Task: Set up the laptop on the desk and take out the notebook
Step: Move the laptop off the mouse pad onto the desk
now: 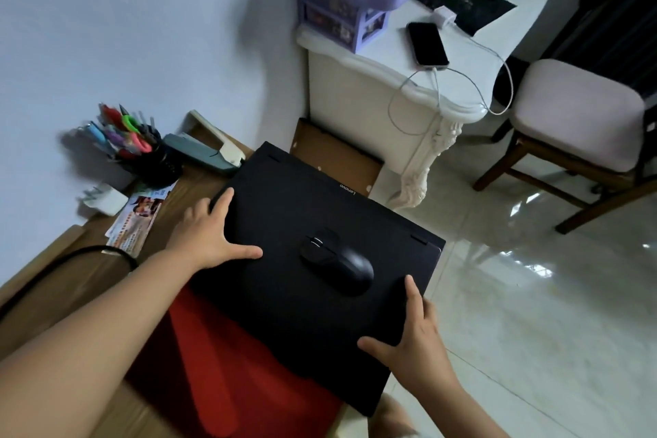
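A closed black laptop (284, 224) lies tilted over the right end of the wooden desk (71, 281), its right part jutting past the desk edge. A black mouse (341, 265) rests on its lid. My left hand (209, 231) grips the laptop's left edge, thumb on the lid. My right hand (412, 334) holds the near right corner, fingers on top. A red flat thing (220, 366) lies under the laptop's near side. No notebook can be made out.
A black pen holder (153, 160) with scissors and pens, a stapler (206, 153), a white plug (106, 199) and leaflets (138, 220) crowd the desk's far side. A black cable (71, 260) crosses it. A white table (391, 64) with a charging phone (426, 43) and a chair (576, 117) stand to the right.
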Tool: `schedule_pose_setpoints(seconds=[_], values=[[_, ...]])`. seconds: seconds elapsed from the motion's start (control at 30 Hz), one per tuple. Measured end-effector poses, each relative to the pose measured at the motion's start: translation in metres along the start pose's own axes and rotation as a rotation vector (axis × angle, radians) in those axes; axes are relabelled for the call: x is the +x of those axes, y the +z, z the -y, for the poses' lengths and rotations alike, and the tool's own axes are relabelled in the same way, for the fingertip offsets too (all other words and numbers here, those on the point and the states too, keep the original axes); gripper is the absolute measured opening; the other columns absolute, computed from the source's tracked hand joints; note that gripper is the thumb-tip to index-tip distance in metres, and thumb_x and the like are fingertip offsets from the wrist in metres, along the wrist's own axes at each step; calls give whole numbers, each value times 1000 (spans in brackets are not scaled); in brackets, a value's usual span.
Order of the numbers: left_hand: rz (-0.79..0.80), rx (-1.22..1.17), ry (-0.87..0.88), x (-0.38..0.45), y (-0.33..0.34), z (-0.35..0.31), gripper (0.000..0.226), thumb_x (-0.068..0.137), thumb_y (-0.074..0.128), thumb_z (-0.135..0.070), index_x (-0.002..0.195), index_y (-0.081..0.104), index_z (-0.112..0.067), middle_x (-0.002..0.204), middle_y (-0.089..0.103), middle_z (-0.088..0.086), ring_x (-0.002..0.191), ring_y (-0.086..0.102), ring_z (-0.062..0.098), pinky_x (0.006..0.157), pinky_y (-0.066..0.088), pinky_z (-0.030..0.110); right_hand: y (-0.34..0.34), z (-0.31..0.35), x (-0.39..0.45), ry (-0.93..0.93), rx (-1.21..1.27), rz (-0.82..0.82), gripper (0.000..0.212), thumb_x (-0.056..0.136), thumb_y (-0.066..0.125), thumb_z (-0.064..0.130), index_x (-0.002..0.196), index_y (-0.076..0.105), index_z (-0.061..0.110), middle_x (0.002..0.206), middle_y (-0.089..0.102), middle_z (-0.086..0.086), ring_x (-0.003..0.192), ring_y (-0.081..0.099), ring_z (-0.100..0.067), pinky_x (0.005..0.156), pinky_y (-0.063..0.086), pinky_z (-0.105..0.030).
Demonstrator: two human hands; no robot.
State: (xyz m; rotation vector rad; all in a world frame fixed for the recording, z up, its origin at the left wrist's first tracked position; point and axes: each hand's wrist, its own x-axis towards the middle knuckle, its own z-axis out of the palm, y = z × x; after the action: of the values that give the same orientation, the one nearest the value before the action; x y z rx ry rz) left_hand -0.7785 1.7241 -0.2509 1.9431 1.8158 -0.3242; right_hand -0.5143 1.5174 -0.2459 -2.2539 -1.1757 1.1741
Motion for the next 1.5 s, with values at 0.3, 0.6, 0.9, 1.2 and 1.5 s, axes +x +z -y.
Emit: schedule_pose_setpoints(seconds=[0.3, 0.6, 0.9, 1.2, 1.5], values=[[43, -30, 13, 5, -6, 0, 132, 42, 71, -74, 140, -11, -41, 142, 22, 14, 131, 19, 34, 105, 30, 49, 0, 21, 7, 85, 246, 29, 122, 56, 86, 14, 141, 4, 42, 117, 26, -2, 98, 38, -13, 88, 36, -23], [59, -197, -32, -6, -10, 2, 134, 39, 78, -68, 140, -7, -44, 138, 24, 11, 131, 23, 32, 106, 31, 50, -15, 24, 4, 69, 287, 28, 122, 58, 85, 11, 144, 3, 38, 119, 26, -4, 102, 34, -14, 98, 36, -31], [-66, -319, -145, -70, -4, 12, 133, 41, 76, -70, 142, -5, -42, 134, 29, 12, 130, 25, 31, 102, 30, 47, -53, 34, -5, -97, 90, 103, 123, 58, 86, 17, 142, -1, 42, 117, 23, 0, 107, 35, -16, 95, 39, -29], [-210, -595, -424, -183, 29, 62, 138, 34, 78, -70, 141, -5, -42, 140, 26, 13, 132, 23, 32, 105, 31, 51, -40, 57, -19, -310, -127, 299, 128, 56, 86, 21, 139, -8, 50, 124, 21, 1, 118, 33, -19, 101, 40, -35], [-430, -925, -800, -332, 88, 124, 131, 45, 89, -41, 143, 2, -40, 142, 17, 13, 130, 25, 33, 102, 31, 54, 51, 105, -52, -581, -334, 621, 131, 52, 87, 24, 129, -13, 57, 116, 23, 2, 116, 35, -20, 97, 36, -31]])
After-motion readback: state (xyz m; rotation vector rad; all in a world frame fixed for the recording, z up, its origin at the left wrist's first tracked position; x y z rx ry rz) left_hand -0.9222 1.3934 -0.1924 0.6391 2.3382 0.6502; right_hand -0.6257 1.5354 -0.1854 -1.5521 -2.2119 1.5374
